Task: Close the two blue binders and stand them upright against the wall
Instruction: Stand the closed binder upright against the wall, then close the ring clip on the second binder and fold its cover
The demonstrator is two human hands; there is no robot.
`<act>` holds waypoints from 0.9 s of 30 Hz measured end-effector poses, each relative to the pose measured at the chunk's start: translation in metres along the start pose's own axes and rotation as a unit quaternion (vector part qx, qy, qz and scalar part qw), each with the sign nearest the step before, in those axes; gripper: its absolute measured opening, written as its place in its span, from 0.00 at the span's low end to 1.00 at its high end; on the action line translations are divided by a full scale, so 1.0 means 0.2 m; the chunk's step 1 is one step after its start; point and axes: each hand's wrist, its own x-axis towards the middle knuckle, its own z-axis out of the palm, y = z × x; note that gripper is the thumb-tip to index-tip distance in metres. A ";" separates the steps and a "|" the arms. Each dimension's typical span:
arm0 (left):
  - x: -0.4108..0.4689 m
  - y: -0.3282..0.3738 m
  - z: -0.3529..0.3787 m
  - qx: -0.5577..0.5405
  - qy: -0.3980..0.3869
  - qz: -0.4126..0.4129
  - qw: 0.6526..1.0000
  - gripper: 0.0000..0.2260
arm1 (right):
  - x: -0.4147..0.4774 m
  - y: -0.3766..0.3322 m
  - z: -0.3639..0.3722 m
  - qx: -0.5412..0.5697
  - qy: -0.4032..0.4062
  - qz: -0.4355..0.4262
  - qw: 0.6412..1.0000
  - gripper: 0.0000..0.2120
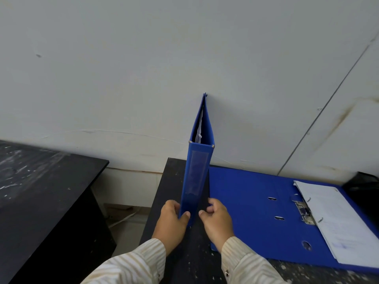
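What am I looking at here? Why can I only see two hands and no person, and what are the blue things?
The camera sits on a person's head and looks down, so you see only their arms in striped sleeves, just as you see your own hands. There is one picture, taken from up there.

The left hand and the right hand are holding the bottom of a blue binder, one hand on each side. It is closed and stands upright on a black table, with its far edge against the white wall. You can see some paper peeking out at its top.

Beside it, to the right, a second blue binder lies flat and open. Its metal rings hold a stack of pages. Another dark table stands on the left.
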 end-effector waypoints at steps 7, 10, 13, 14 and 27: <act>-0.12 0.05 0.07 0.053 -0.101 0.081 0.990 0.06 | -0.11 0.05 -0.09 -0.041 0.015 -0.023 0.999 0.12; -0.15 0.08 0.14 0.050 -0.136 0.109 0.983 0.05 | -0.15 0.10 -0.15 -0.071 0.023 -0.044 0.996 0.10; -0.17 0.10 0.23 0.053 -0.173 0.114 0.977 0.05 | -0.19 0.19 -0.22 -0.101 0.029 -0.045 0.994 0.10; -0.18 0.10 0.26 0.055 -0.184 0.113 0.975 0.05 | -0.21 0.22 -0.25 -0.106 0.030 -0.037 0.993 0.10; -0.23 0.32 0.86 0.090 -0.232 0.075 0.966 0.03 | -0.14 0.68 -0.87 -0.106 0.053 0.042 0.992 0.10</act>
